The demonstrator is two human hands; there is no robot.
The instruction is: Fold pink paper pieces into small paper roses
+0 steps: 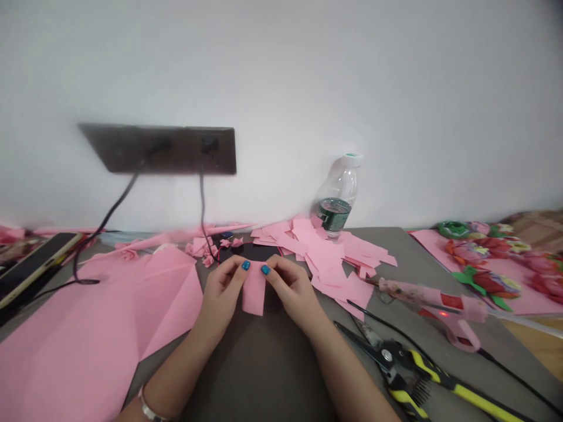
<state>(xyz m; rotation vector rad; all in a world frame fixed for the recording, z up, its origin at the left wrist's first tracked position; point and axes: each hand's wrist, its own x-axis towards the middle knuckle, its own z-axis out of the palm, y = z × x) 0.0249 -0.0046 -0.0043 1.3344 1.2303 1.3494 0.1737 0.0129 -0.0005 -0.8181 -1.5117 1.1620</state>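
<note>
Paper strip [254, 295], pink and narrow, hangs between my left grip [223, 294] and my right grip [294, 291], above the grey surface [259, 381]. My left grip pinches its upper left corner and my right grip pinches the upper right; the lower end is loose. I wear a bracelet [148, 405] on my left wrist.

Just beyond my grips lies a dark flat thing [248, 251] with a red edge, partly hidden by them. Left of it are small folded paper bits [206, 249]; right of it spreads a pile of cut pink paper [328, 261], with a capped bottle [336, 211] at its back by the wall [285, 88].

To my left a large pink sheet [83, 334] covers much of the surface, near a phone [37, 261]. To my right lie a glue gun [451, 300] showing a red light and, nearer me, a yellow-and-black hand tool [387, 356]. Farther right, bright paper flowers [490, 280] rest on pink backing. Two cords [203, 202] drop from a dark socket panel [180, 151].
</note>
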